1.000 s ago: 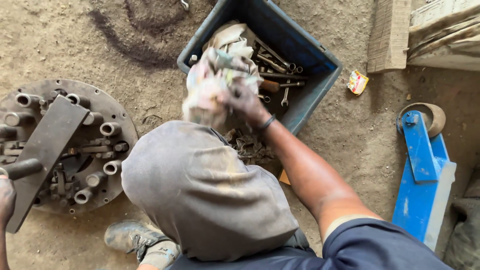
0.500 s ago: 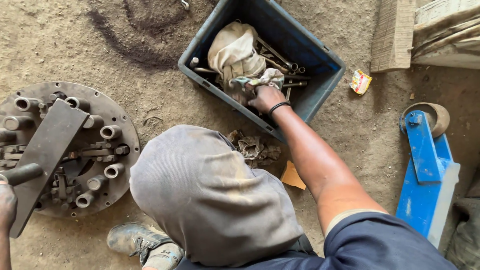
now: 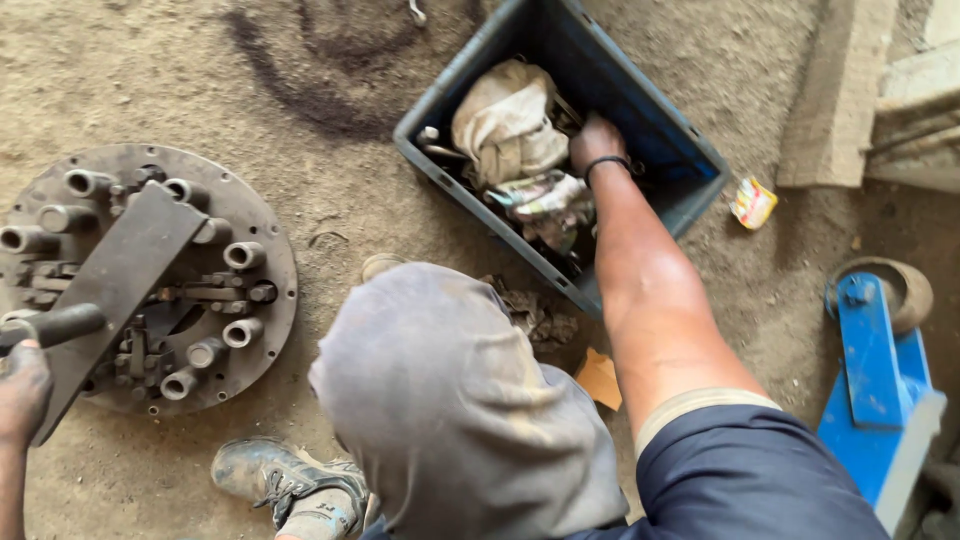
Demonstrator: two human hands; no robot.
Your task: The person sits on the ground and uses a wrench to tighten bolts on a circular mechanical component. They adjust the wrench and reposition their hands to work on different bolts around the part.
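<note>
1. Right hand [image 3: 597,140] is down inside the dark blue plastic crate [image 3: 690,160], upper middle of the frame, knuckles up, buried among the contents. Whether those fingers are spread or closed on something, I cannot tell; they are hidden below the back of the hand.

2. Just left of that hand sits a crumpled beige rag [image 3: 507,120], and below it a bundle of dirty patterned cloth [image 3: 545,200], touching the wrist. Metal tools [image 3: 432,140] poke out at the crate's left edge.

3. Good rummaging here, I'd judge, means pushing the cloth aside first, so the hand feels steel and not fabric, and lifting straight up so nothing snags.

4. Over at the left edge, the left hand [image 3: 22,385] is wrapped around the dark round handle [image 3: 55,325], fingers curled tight on it.

5. That handle joins a flat steel bar [image 3: 120,280] lying across the round rusty metal plate with upright studs [image 3: 160,275]. Keeping that grip firm looks wise, so the bar doesn't slide off while the eyes are on the crate.

6. Between the two, a bent knee in grey trousers [image 3: 450,400]; a scuffed shoe [image 3: 290,480] bottom centre; a blue metal stand [image 3: 880,370] on the right.
</note>
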